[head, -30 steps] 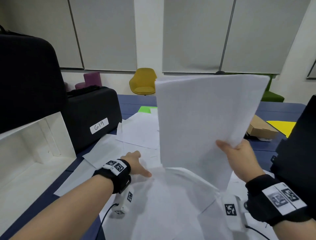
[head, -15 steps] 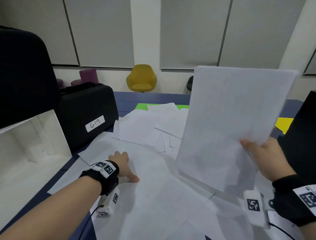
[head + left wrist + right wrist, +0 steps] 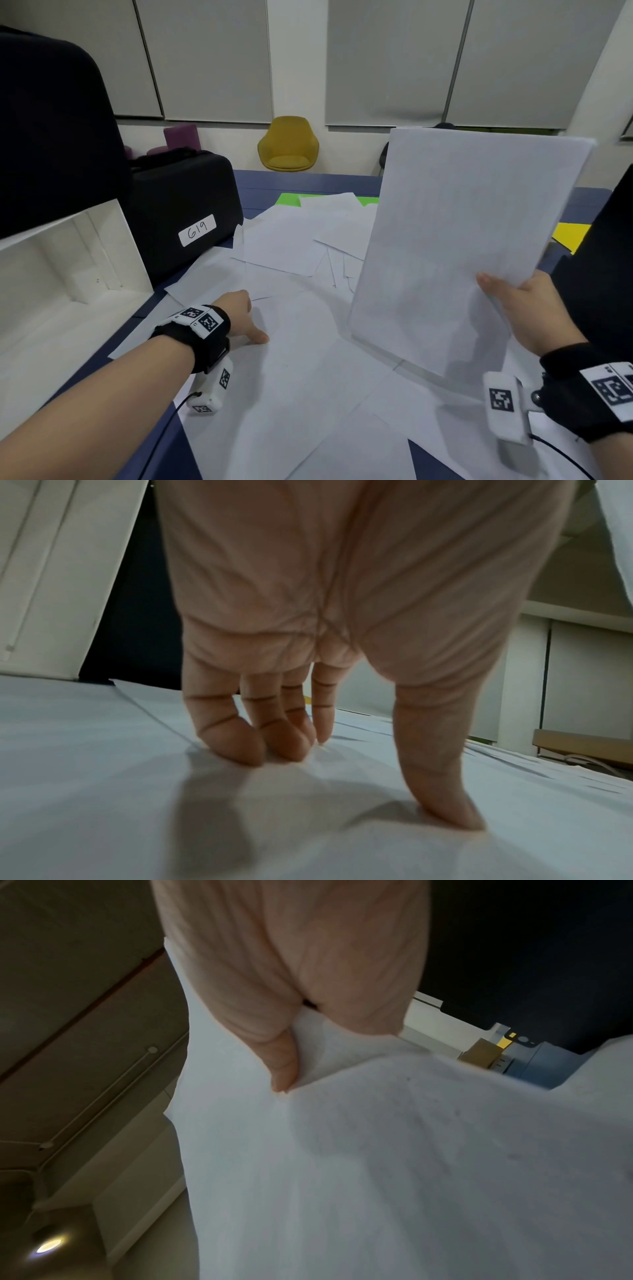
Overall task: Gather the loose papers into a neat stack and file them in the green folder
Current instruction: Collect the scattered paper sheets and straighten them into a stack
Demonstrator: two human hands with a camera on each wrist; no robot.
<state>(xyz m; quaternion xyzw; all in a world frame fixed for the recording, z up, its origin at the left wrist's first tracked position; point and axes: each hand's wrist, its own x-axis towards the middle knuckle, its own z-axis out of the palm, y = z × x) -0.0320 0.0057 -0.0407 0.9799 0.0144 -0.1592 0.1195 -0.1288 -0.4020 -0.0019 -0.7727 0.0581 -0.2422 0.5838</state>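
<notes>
My right hand [image 3: 513, 308] pinches a bundle of white papers [image 3: 459, 240] by its right edge and holds it upright above the table; the thumb [image 3: 281, 1064] lies on the sheets [image 3: 377, 1177]. Loose white papers [image 3: 291, 377] cover the blue table. My left hand [image 3: 239, 315] presses down on one of them, fingertips [image 3: 240, 748] and thumb [image 3: 445, 804] on the sheet [image 3: 103, 777]. A strip of the green folder [image 3: 287, 198] shows at the far side, mostly buried under papers.
A black case labelled 619 [image 3: 185, 212] and a white open box [image 3: 68, 274] stand at the left. A dark case [image 3: 603, 267] sits at the right, with a yellow sheet [image 3: 572, 236] beside it. A yellow chair [image 3: 289, 144] stands beyond the table.
The right hand has carried the held bundle to the right, uncovering the papers and the green folder behind it. The left hand has slid a little left along the sheets.
</notes>
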